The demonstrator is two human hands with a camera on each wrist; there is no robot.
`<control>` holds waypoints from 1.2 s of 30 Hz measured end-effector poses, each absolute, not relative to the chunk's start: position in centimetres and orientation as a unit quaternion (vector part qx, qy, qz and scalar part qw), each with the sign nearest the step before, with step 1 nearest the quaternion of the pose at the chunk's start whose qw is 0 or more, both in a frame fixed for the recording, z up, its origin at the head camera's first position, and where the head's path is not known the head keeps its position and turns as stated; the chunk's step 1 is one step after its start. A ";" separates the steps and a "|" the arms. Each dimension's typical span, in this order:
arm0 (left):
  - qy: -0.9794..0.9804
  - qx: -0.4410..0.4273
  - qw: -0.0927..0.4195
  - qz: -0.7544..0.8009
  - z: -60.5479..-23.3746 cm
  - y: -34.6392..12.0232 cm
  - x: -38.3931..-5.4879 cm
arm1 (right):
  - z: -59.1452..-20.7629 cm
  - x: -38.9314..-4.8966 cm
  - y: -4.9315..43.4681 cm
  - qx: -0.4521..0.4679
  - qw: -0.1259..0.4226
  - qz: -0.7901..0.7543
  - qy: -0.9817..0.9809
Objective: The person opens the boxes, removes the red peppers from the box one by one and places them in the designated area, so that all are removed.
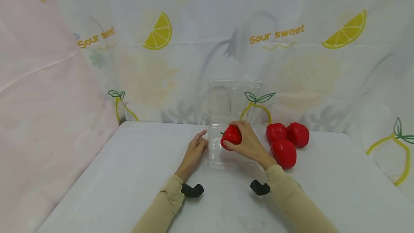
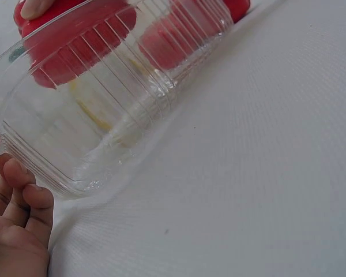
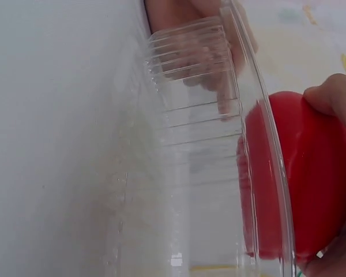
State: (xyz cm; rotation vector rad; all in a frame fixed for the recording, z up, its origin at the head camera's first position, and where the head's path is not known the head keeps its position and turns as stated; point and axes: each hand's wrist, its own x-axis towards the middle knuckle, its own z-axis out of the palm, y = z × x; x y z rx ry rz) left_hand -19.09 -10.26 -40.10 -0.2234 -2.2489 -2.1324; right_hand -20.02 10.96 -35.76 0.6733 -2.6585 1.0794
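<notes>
A bell pepper, red with a green stem, is gripped by my right hand, thumb on the near side and fingers over the far side. It is over the base of a clear plastic clamshell box, whose lid stands raised at the back. In the right wrist view, the pepper is partly behind the box's clear wall. My left hand is by the box's left side, index finger extended and the other fingers loosely bent. The left wrist view has those fingertips right at the box's corner.
Several more red bell peppers are grouped on the white table, right of the box and beside my right forearm. A printed cloth backdrop with lemon drawings rises behind the table's back edge.
</notes>
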 end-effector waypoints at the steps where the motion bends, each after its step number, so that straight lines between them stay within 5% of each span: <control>1: -0.724 -0.071 0.018 -0.686 -40.1 -10.3 -19.1 | -35.8 -20.0 11.1 0.227 0.098 0.364 -0.898; 36: -0.727 -0.081 0.016 -0.682 -40.4 -10.4 -19.1 | -34.2 -17.9 15.7 0.154 0.096 0.400 -0.898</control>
